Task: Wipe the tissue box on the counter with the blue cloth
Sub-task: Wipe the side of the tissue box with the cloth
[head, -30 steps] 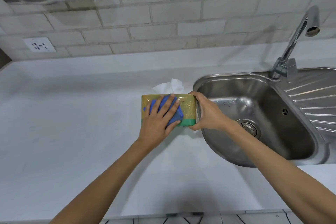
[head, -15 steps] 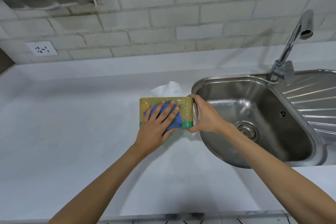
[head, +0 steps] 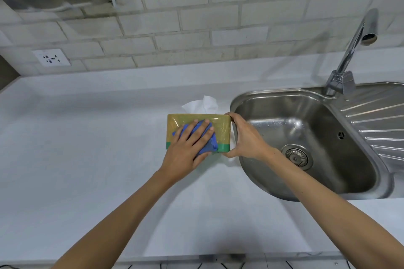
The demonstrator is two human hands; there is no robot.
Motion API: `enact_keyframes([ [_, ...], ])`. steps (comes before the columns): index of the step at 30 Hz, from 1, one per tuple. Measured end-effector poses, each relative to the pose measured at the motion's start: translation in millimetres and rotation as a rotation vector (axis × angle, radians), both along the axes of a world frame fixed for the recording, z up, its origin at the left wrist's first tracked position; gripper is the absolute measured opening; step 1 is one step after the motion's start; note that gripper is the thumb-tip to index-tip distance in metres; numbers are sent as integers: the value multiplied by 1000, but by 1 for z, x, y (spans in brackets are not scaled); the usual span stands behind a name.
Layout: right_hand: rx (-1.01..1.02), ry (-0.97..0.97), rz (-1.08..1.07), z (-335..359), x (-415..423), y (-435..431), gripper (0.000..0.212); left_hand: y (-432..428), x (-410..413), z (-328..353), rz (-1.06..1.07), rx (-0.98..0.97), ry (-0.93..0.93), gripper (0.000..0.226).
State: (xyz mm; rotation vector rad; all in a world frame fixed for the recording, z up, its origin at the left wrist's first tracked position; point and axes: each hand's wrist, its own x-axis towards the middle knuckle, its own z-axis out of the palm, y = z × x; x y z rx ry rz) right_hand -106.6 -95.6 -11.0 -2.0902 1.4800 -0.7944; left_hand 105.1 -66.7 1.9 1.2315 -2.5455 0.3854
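The tissue box (head: 221, 125) is yellow-gold with a green band along its near edge and a white tissue (head: 202, 105) sticking out behind it. It stands on the white counter (head: 87, 148) just left of the sink. My left hand (head: 188, 148) lies flat on the box's near face, pressing the blue cloth (head: 211, 143) against it; the cloth is mostly hidden under my fingers. My right hand (head: 244, 137) grips the box's right end, thumb at the bottom corner and fingers at the top.
A steel sink (head: 306, 142) with a drain (head: 297, 156) and ribbed drainboard (head: 380, 122) lies right of the box, a tap (head: 352, 50) behind it. A brick-tiled wall with a socket (head: 51, 58) backs the counter. The counter's front edge runs along the bottom.
My left hand with the cloth has slid slightly down and left across the box face. The right hand keeps its hold on the box end.
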Motion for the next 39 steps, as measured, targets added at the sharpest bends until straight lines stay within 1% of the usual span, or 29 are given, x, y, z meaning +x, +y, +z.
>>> enact_keyframes([
  [2, 0, 10, -1, -1, 0, 0, 99, 0, 11, -3, 3, -26, -15, 54],
  [5, -6, 6, -9, -2, 1, 0, 97, -8, -3, 5, 92, 22, 143, 53],
  [7, -15, -4, -13, -4, 1, 0, 95, -11, -20, 11, 116, 48, 199, 53],
  [11, -19, -11, 5, -5, -2, 0, 94, -5, -39, 9, 72, 30, 146, 52],
  [15, -12, -10, 18, -4, -2, -1, 97, 3, -17, -1, 16, -28, 39, 53],
  [16, -8, -9, 16, -4, -1, -1, 97, 3, -9, -3, 20, -37, 38, 53],
  [20, 7, -5, 17, -4, -1, -2, 97, -5, -6, 3, 147, 0, 191, 52],
  [23, -1, -7, 18, -4, 0, -2, 95, -12, -31, 12, 130, 28, 231, 52],
  [26, -6, -41, 20, -4, -1, -3, 90, -7, -50, 10, 74, 12, 164, 52],
  [30, -1, -13, 34, -5, -3, -6, 97, 4, -23, -3, -20, -54, 30, 52],
  [31, 2, -11, 32, -5, -2, -7, 98, 4, -13, -5, -17, -66, 34, 51],
  [33, 5, -10, 24, -6, -1, -7, 98, -1, -6, -4, 46, -57, 120, 51],
  [36, 5, -21, 24, -5, 0, -7, 94, -11, -30, 5, 140, -19, 249, 48],
  [39, 13, -64, 29, -5, 0, -6, 91, -9, -54, 6, 83, 15, 215, 49],
])
